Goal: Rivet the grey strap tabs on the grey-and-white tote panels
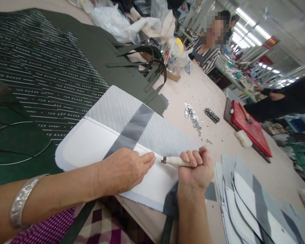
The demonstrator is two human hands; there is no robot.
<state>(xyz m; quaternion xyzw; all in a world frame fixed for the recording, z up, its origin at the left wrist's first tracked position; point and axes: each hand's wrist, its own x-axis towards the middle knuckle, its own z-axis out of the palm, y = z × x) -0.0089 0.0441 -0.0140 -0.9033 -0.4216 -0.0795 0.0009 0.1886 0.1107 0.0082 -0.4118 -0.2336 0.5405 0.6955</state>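
My right hand [195, 166] is wrapped round a hand tool [175, 161] with a whitish wrapped handle, its short dark end pointing left. My left hand [127, 167] rests on a white panel [83, 145], thumb and forefinger pressed together. A tiny shiny metal piece [155, 157] shows at these fingertips, just left of the tool's end with a small gap between. Grey printed fabric [119, 101] makes up the panel's far part, and a dark grey strap [133, 128] crosses it. My right forearm partly covers the panel's right end.
Small metal fittings [192, 117] lie scattered beyond the panel. Further right, a hammer [245, 112] rests on a red board [251, 127]. Similar panels [254, 200] are stacked at right. Dark printed fabric [53, 81] and straps [152, 61] spread at left. People stand beyond the table.
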